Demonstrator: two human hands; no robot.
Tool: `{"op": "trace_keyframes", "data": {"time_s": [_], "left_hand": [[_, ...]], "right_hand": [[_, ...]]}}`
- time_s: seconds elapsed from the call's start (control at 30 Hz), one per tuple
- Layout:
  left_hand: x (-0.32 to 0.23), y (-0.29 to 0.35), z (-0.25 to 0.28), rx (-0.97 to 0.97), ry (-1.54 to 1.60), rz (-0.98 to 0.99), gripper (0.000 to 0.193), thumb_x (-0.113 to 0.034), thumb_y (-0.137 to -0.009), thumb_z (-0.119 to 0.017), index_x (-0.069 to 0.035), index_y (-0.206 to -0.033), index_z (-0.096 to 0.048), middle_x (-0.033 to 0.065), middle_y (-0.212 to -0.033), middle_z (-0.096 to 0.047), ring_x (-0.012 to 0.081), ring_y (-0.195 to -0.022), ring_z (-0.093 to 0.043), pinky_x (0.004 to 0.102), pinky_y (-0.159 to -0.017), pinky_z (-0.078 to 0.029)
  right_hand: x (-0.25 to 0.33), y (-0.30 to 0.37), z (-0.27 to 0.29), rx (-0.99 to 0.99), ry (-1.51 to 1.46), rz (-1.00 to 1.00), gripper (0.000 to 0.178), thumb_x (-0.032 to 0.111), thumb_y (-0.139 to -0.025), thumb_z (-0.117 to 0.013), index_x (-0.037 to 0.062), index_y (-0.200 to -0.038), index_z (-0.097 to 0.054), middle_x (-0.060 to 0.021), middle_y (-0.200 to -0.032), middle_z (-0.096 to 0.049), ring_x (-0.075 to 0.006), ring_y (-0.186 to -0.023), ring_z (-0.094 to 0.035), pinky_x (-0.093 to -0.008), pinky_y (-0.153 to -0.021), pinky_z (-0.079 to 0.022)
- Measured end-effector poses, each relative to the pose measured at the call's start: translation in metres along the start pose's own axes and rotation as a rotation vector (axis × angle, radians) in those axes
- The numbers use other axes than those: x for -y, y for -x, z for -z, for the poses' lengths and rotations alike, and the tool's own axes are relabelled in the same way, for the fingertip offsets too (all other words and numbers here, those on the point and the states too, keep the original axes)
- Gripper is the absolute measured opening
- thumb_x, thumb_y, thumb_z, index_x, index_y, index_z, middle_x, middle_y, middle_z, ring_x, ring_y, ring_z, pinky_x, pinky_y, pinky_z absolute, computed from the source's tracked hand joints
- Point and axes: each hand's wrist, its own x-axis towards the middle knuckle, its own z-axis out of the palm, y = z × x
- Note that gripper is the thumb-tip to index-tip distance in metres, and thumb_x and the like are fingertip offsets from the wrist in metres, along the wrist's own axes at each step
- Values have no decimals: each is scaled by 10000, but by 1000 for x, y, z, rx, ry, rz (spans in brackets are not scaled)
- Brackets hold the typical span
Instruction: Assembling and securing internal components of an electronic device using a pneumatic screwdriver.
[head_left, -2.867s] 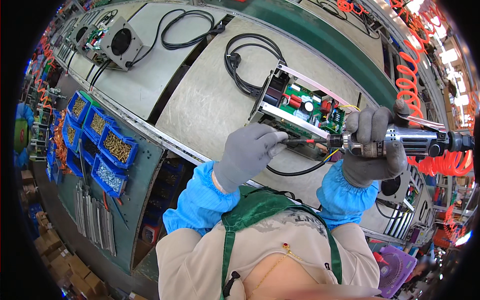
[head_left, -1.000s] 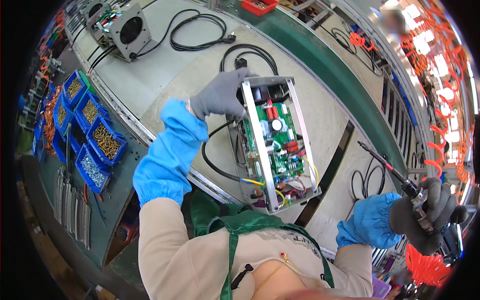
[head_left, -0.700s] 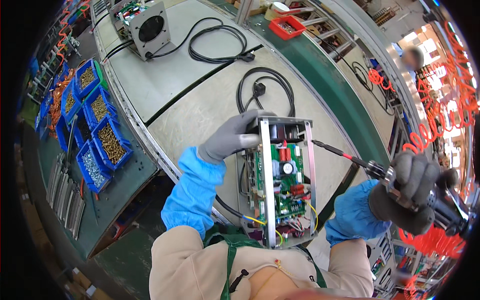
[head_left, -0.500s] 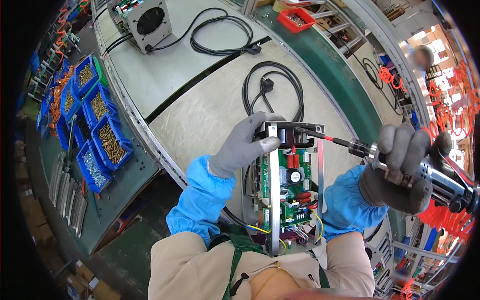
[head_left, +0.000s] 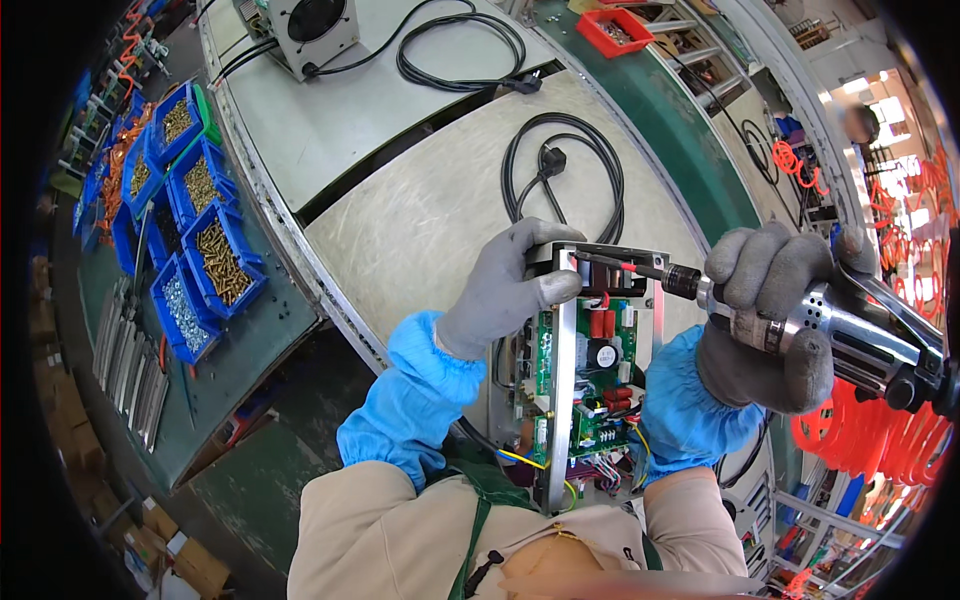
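Clamping far corner of metal frame (head_left: 562,390) between thumb and fingers of left hand (head_left: 490,300). Wrapping fingers of right hand (head_left: 755,362) around power screwdriver (head_left: 842,335), pointing bit (head_left: 640,269) across frame's far end. Holding frame at near side of worktable (head_left: 400,215), near coiled cord (head_left: 617,190).

Blue bins (head_left: 203,343) w/ screws (head_left: 222,262), L; metal strips (head_left: 128,375) nr 'em; red tray (head_left: 597,42) by grn belt (head_left: 690,135), up top.
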Motion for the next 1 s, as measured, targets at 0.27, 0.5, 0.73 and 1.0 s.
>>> {"op": "trace_keyframes", "data": {"time_s": [0.27,0.5,0.73,1.0], "left_hand": [[1,0,-2,-19,75,7,490,-158,-724,-761,21,-1125,-544,81,-987,-621,134,-904,-603,290,-836,-493],[0,0,-1,-72,23,9,473,-171,-691,-782,12,-1077,-580,55,-907,-629,102,-841,-599,263,-779,-498],[-1,2,0,-32,31,47,493,-232,-678,-798,-2,-1061,-590,53,-928,-615,110,-840,-587,266,-770,-495],[7,3,-2,-45,-4,30,516,-248,-680,-803,-15,-1085,-583,51,-928,-614,114,-860,-593,270,-791,-496]], "right_hand": [[-8,-8,-2,153,-26,-46,641,177,-814,-580,29,-1392,-347,33,-570,-443,-115,-490,-436,-307,-535,-393],[-20,-20,-23,-27,90,-334,647,197,-831,-535,37,-1409,-291,-9,-638,-407,-144,-554,-436,-325,-566,-388],[-23,-25,-29,111,117,-255,640,190,-807,-506,26,-1394,-309,-32,-682,-410,-156,-588,-442,-331,-551,-383],[-23,-18,-22,69,0,-249,545,224,-822,-531,40,-1321,-411,-17,-691,-368,-151,-609,-405,-324,-574,-361]]}}
